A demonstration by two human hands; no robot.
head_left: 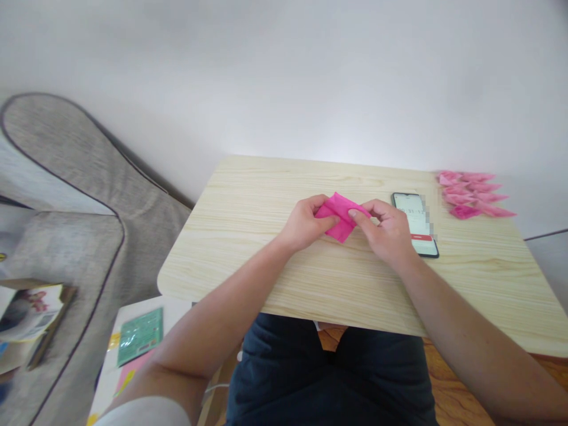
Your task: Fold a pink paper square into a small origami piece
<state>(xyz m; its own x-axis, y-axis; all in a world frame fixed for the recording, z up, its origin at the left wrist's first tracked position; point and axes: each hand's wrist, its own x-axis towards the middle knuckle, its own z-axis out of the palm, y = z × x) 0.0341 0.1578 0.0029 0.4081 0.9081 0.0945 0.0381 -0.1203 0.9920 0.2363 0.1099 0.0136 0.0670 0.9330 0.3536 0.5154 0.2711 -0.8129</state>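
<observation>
A small square of bright pink paper (pixel 341 208) with creases is held up just above the wooden table, between both hands. My left hand (pixel 308 223) pinches its left side, thumb on top and fingers curled behind. On the right side, my right hand (pixel 387 229) grips the paper with its thumb pressed near the middle crease. Beside my right hand lies a phone (pixel 416 222), its lit screen showing a timer and a red bar. Several folded pink paper pieces (pixel 477 195) with pointed ends sit in rows at the table's back right.
The light wooden table (pixel 239 236) stands against a white wall. To the left is a grey sofa (pixel 137 236) with an opened cardboard box (pixel 48 319) on it. A green packet (pixel 141 336) rests on a lower white surface near my left elbow.
</observation>
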